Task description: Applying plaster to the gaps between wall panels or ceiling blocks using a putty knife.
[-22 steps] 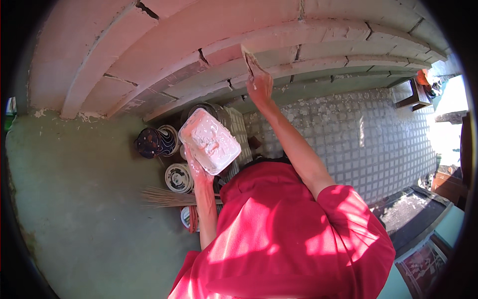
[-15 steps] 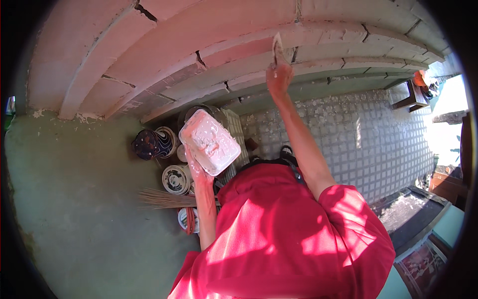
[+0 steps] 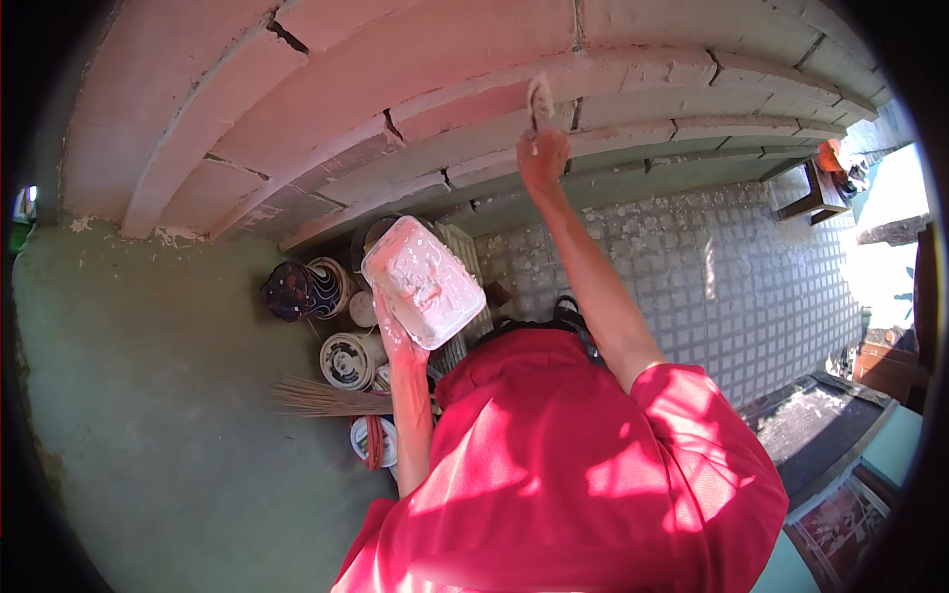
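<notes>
My left hand (image 3: 397,334) grips a white rectangular tub (image 3: 457,321) from beneath and along its left side. Thick whitish paste (image 3: 420,272) lies in the tub and coats part of its rim. Raised at the wall, my right hand (image 3: 543,163) is closed round a putty knife (image 3: 540,103), its handle mostly hidden in the fist. The blade points up and looks smeared with paste. Behind it is a block wall (image 3: 633,71) with ledges and dark gaps between blocks; whether the blade touches it, I cannot tell.
Paint buckets (image 3: 348,362), a dark patterned container (image 3: 289,290) and a bundle of thin sticks (image 3: 331,397) stand at the left by a green wall (image 3: 168,395). Tiled floor (image 3: 682,257) with pale specks stretches right. A small bench (image 3: 819,193) is far right, a black-topped table (image 3: 811,425) near right.
My right hand has shifted slightly left and down, and the putty knife has turned to show more of its smeared blade. The tub has moved a little to the right.
</notes>
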A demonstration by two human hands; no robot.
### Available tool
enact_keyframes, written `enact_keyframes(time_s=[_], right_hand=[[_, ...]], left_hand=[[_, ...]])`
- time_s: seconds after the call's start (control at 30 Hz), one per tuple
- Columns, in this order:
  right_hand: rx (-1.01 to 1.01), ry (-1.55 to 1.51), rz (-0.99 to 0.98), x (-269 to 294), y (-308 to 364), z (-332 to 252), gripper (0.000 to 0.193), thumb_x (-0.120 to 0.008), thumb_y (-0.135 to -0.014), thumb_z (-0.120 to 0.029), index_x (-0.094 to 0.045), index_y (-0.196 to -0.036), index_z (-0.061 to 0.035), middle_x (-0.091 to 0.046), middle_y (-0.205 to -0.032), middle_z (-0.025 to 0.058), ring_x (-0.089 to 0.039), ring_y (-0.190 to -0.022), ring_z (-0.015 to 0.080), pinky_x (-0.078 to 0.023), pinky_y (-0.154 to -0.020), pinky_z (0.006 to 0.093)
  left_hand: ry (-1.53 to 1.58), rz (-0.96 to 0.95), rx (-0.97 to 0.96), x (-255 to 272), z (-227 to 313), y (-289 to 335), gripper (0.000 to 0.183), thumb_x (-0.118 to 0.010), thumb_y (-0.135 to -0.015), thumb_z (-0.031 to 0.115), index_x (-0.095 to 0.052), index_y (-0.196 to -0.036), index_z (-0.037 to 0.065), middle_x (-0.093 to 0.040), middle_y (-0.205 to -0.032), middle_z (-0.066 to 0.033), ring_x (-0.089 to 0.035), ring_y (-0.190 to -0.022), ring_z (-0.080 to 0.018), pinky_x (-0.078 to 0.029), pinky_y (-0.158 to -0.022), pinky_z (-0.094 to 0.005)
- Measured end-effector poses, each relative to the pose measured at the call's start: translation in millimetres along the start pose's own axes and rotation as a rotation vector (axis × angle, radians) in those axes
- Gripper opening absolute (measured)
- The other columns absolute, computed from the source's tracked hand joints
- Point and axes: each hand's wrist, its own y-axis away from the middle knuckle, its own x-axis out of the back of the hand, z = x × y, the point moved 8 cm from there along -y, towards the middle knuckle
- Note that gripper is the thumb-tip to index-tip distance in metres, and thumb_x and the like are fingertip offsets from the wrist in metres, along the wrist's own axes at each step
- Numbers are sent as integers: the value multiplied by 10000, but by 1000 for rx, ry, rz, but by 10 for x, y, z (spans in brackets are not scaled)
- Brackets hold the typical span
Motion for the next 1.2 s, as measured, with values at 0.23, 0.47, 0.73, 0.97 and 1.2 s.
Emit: enact_keyframes(time_s=[0.23,0.47,0.73,0.97,1.2], right_hand=[[110,-50,-271,-330,390,-126,593,-521,-738,49,-554,-1309,-108,-648,-899,219,-629,-759,409,-496,-655,463],[-26,45,42,159,-146,383,594,-496,-768,44,-548,-1326,-153,-640,-967,237,-621,-744,420,-494,-660,454],[13,-101,-235,-110,291,250,582,-487,-779,34,-530,-1339,-117,-631,-1052,203,-624,-798,410,-484,-699,462],[174,66,213,230,-347,362,517,-520,-786,38,-503,-1302,43,-616,-1174,230,-640,-970,371,-508,-845,391],[-75,-141,-182,-442,275,181,545,-499,-766,70,-517,-1306,-4,-619,-1087,260,-621,-935,417,-510,-792,431]], left_hand=[[5,24,4,123,-100,-33,573,-446,-967,467,-360,-1408,113,-499,-1326,-85,-573,-1109,-266,-498,-948,-439],[30,2,9,-97,-164,50,548,-441,-973,451,-381,-1394,106,-524,-1297,-81,-574,-1113,-255,-496,-950,-424],[-6,20,38,-242,-274,3,546,-448,-971,452,-394,-1389,104,-525,-1298,-75,-571,-1121,-250,-487,-952,-413],[34,6,38,-234,-377,40,549,-437,-974,457,-389,-1395,106,-521,-1309,-78,-568,-1127,-257,-481,-962,-426],[-11,79,28,-276,-396,87,555,-429,-974,461,-379,-1395,101,-528,-1297,-86,-571,-1119,-272,-487,-954,-446]])
